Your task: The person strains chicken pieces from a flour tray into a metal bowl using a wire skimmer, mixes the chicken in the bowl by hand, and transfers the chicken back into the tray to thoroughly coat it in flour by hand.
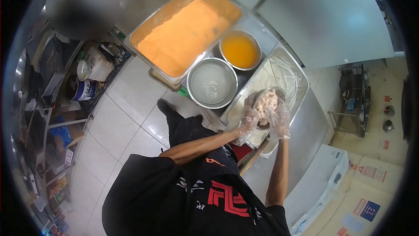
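Both my hands wear clear plastic gloves. My left hand (247, 121) and my right hand (280, 121) grip a round metal bowl from its near left and near right sides. Pale pieces of raw meat (266, 104), looking like chicken, fill the bowl; its rim is partly hidden by them and by the gloves. Beneath it is a long metal tray (304, 79) holding white powder (260, 82). A large wire whisk (286, 76) lies at the tray's far end, beyond the bowl.
Left of the tray stand a metal bowl of clear liquid (212, 83) and a metal bowl of orange liquid (240, 49). A big rectangular pan (131, 39) holds orange powder. A white chest freezer (321, 179) is at right; cluttered shelves (48, 122) line the left.
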`<move>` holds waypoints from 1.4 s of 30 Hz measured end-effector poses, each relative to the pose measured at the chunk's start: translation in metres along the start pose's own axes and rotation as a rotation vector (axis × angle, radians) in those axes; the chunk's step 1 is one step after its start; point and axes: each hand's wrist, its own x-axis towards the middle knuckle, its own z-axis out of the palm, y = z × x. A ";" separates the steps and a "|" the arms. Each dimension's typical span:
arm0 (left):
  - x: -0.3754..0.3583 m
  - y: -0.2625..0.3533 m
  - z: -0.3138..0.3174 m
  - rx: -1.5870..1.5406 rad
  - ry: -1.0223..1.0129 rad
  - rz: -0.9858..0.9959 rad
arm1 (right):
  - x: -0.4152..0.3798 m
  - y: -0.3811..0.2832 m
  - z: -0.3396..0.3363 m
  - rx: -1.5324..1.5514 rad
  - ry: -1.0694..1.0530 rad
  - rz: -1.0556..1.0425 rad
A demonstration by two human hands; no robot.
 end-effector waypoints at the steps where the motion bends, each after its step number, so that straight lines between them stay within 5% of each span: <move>1: -0.004 0.000 0.000 0.009 0.010 -0.005 | -0.005 0.011 0.007 0.110 -0.097 0.213; 2: -0.008 0.000 -0.001 0.011 0.015 -0.016 | -0.008 0.007 0.013 0.108 -0.098 0.222; 4: -0.010 -0.003 -0.005 0.020 0.012 -0.033 | -0.015 -0.008 0.033 1.116 -0.065 0.653; 5: -0.010 -0.004 -0.007 0.021 0.007 -0.041 | -0.024 0.011 0.043 1.315 -0.035 0.576; 8: -0.002 -0.008 -0.009 0.009 -0.025 -0.062 | -0.021 0.063 0.053 1.373 -0.046 0.604; 10: 0.004 -0.005 -0.007 -0.008 -0.035 -0.059 | -0.012 0.072 0.036 1.221 0.010 0.630; 12: 0.007 0.000 -0.005 -0.052 -0.036 -0.069 | -0.002 0.088 0.015 0.192 -0.194 0.182; 14: 0.008 -0.003 0.001 -0.124 -0.039 -0.114 | -0.002 -0.007 -0.008 0.140 -0.032 0.288; 16: 0.005 -0.027 0.009 -0.167 -0.036 -0.174 | -0.005 -0.026 -0.012 -0.369 -0.151 0.024; 18: 0.008 -0.037 0.010 0.271 -0.068 0.092 | -0.013 -0.044 -0.026 -0.325 -0.283 -0.053; 20: 0.008 -0.008 0.004 0.273 -0.016 0.085 | -0.016 -0.040 -0.033 0.658 -0.158 0.161; 26: -0.011 0.019 -0.001 0.022 0.057 -0.016 | -0.014 0.028 0.019 0.181 -0.066 0.094; 28: -0.013 0.024 -0.006 -0.028 0.065 0.018 | -0.015 0.005 0.040 1.138 -0.077 0.607; 32: 0.000 0.030 -0.015 -0.242 0.033 0.099 | -0.011 0.035 0.053 1.289 -0.063 0.611; 34: 0.010 0.013 -0.015 -0.120 -0.099 -0.103 | -0.006 0.048 0.048 1.390 -0.089 0.601; 36: 0.019 -0.001 -0.013 0.025 -0.123 -0.098 | 0.003 0.028 0.025 1.275 -0.043 0.481; 38: 0.023 -0.003 -0.013 0.106 -0.081 -0.001 | 0.009 0.000 0.007 0.295 -0.140 0.247; 41: 0.026 -0.004 -0.009 0.043 -0.170 -0.101 | -0.002 -0.035 -0.011 0.090 -0.225 0.126; 42: 0.031 -0.018 -0.012 0.355 -0.178 0.194 | -0.005 -0.039 -0.015 -0.017 -0.274 0.061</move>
